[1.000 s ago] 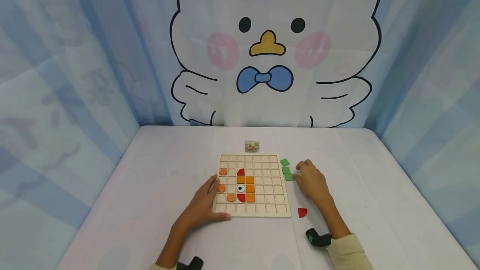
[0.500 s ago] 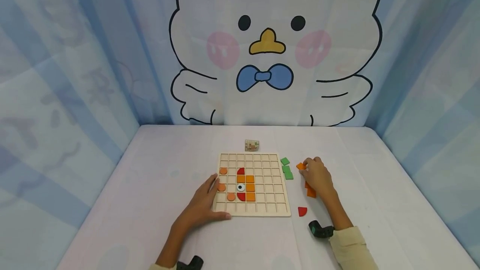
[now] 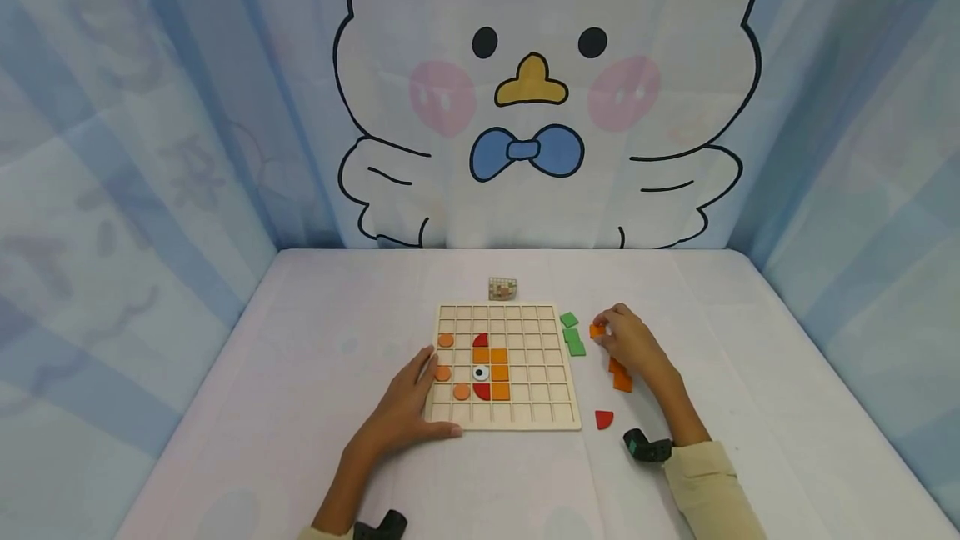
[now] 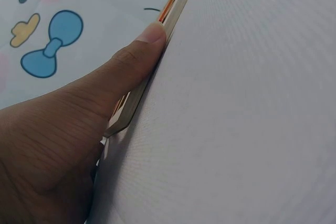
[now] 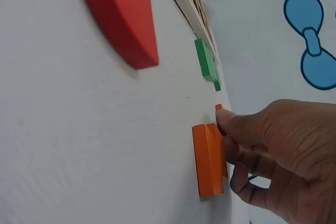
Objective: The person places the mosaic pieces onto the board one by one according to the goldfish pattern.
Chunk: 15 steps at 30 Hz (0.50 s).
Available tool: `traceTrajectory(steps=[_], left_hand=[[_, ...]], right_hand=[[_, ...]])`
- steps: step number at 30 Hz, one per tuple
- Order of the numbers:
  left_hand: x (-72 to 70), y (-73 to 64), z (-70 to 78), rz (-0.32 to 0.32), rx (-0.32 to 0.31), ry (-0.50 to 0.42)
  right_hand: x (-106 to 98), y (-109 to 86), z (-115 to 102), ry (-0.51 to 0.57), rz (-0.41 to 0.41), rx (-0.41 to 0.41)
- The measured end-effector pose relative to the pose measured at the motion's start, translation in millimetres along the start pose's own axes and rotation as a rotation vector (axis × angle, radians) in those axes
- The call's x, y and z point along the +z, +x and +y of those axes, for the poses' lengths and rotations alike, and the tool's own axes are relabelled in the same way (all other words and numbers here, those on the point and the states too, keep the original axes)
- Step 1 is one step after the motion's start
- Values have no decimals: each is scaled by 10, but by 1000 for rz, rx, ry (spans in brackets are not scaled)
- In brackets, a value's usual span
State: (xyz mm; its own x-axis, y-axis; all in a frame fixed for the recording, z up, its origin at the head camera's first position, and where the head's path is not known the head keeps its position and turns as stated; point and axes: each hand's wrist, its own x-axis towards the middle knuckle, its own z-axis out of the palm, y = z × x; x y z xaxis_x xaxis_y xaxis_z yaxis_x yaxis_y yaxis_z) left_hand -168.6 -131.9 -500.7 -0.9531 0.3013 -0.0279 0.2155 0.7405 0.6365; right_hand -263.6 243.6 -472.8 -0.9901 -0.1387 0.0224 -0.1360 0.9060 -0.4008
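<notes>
A wooden grid board (image 3: pixel 538 374) lies on the table. My left hand (image 3: pixel 401 398) rests at its near left corner, thumb along the front edge and fingers along the left side. In the left wrist view the straight thumb (image 4: pixel 131 56) touches the board's edge. My right hand (image 3: pixel 633 344) is right of the board and pinches an orange square tile (image 3: pixel 596 331) between thumb and fingertips. Under that hand lie more orange tiles (image 3: pixel 622 379), partly hidden; in the right wrist view these orange tiles (image 5: pixel 209 161) are just beside the fingers.
Green tiles (image 3: pixel 573 342) lie by the board's right edge. A red quarter-round piece (image 3: pixel 603 419) is nearer. On the board sit orange squares (image 3: pixel 500 372), orange discs (image 3: pixel 461 392), red quarter-rounds and an eye disc (image 3: pixel 481 372). Behind it is a small patterned card (image 3: pixel 502 288).
My right hand has moved from beside the green tiles to the right and away from me, uncovering orange tiles, and an orange one is now at its fingertips. The left hand has stayed put.
</notes>
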Motion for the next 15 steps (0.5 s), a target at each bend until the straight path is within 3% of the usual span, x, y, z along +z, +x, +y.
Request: traceTrajectory(steps=[7,15], left_hand=[[-12,3,-1,3,3,-6],[-14,-8,-3,0,13,-7]], right_hand=[[-6,22,32,-79,-14,-49],[-19,17,43,-68,-36,-65]])
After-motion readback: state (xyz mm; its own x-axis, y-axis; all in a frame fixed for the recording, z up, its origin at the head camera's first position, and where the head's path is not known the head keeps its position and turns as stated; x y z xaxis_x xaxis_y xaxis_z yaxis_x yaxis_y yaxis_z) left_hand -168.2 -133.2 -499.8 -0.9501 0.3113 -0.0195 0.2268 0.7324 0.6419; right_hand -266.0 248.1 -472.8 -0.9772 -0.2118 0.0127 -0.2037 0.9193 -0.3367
